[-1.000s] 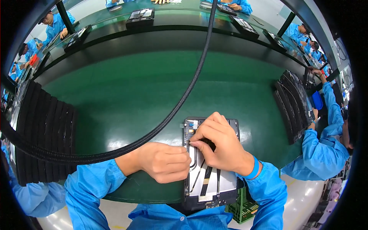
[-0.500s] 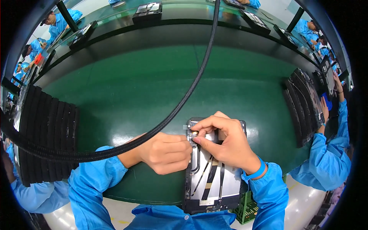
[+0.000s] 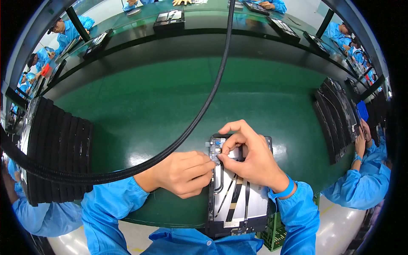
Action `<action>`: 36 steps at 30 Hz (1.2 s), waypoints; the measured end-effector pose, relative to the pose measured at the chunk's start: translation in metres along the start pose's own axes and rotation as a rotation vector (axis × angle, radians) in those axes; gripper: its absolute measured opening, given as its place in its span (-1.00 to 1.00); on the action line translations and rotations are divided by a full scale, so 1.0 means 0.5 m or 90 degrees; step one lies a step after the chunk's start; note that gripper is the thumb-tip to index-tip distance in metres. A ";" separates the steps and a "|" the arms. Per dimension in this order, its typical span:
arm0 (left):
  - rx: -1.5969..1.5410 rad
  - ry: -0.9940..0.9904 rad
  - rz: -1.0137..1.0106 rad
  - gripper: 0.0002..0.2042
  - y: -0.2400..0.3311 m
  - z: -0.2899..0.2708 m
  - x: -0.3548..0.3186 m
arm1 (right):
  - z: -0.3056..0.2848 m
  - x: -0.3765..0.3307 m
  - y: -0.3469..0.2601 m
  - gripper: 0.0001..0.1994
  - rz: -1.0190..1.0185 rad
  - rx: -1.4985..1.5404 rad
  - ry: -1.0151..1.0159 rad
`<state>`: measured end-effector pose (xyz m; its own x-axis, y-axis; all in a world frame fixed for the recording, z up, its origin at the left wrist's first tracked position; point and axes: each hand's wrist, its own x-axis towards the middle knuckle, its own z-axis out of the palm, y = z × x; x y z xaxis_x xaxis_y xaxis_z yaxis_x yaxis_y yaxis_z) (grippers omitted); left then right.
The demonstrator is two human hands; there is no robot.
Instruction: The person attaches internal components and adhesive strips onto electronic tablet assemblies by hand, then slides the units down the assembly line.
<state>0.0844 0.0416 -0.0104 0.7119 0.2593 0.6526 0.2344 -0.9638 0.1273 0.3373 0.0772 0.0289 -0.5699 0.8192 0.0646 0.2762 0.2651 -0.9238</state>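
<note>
A flat black-framed tablet-like device (image 3: 259, 203) lies open in front of me, its pale inner panel crossed by dark flat cables. At its left edge is my left hand (image 3: 182, 173), closed with thumb and index fingertip pinched together; whatever they hold is hidden. My right hand (image 3: 253, 155) is over the device's upper part, its wrist in a blue band. The right thumb tip is close to the upper-left corner, the index finger is lifted, and nothing shows between the parted fingers. Small blue and metallic parts (image 3: 217, 143) show in that corner.
A thick black cable (image 3: 199, 117) hangs in a curve over my left forearm. Stacks of black trays stand left (image 3: 59, 153) and right (image 3: 335, 121) on the green table (image 3: 148, 97). A shelf (image 3: 199, 25) with devices runs along the back. Co-workers in blue sit around; a green crate (image 3: 276, 233) is below.
My right index finger has lifted away from the thumb, and the small gold-coloured piece between them no longer shows. The corner parts are more exposed. My left hand stays close by, and the view has shifted slightly.
</note>
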 end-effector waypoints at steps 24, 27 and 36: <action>-0.269 -0.162 0.070 -0.76 0.268 0.036 0.107 | -0.371 -0.178 0.014 -0.44 -0.186 -0.623 0.389; -0.055 -0.166 0.207 -0.83 0.250 0.102 0.093 | -0.557 -0.267 0.033 -0.19 0.034 -0.723 0.389; -0.003 -0.127 -0.178 -0.76 -0.094 0.085 0.104 | -0.744 -0.284 0.142 0.47 0.479 -0.612 0.275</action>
<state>0.1385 0.1029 -0.0142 0.7360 0.5201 0.4333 0.4357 -0.8538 0.2849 0.7256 0.1690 0.0948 0.2126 0.9749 -0.0665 0.9625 -0.2207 -0.1576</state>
